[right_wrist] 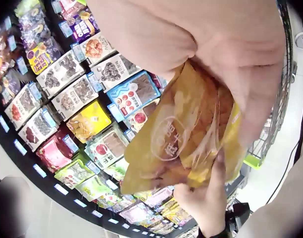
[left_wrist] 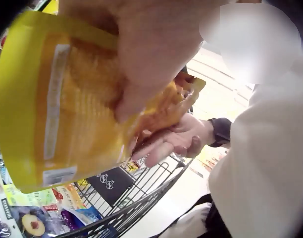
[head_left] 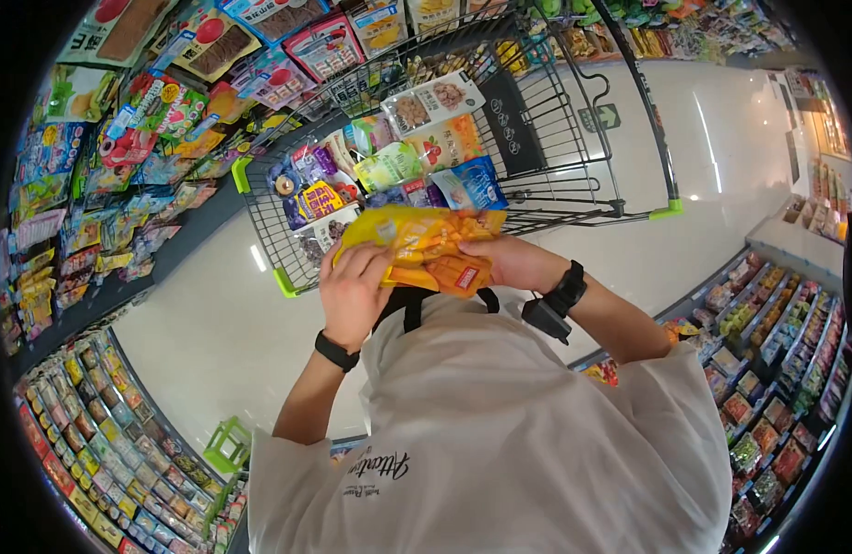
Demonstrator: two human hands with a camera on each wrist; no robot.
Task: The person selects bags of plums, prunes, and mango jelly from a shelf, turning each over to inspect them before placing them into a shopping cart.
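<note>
- Above the shopping cart (head_left: 574, 148), the left hand (head_left: 354, 291) and right hand (head_left: 513, 263) both grip a yellow snack bag (head_left: 416, 242), fingers curled on its two ends.
- Inside the cart, just beyond the bag, lie many snack packets (head_left: 389, 166).
- Beside the cart stand snack shelves (head_left: 102, 166).

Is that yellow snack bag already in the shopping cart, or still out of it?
Out. Both hands, left hand and right hand, hold the yellow bag above the cart, over the packets inside.

Bright overhead store light is glaring in streaks off the pale floor (head_left: 721, 138) beyond the shopping cart (head_left: 574, 120). The head view is bending strongly at its dark edges. Both wrist views are blurring close up, the nearest parts staying unfocused.
</note>
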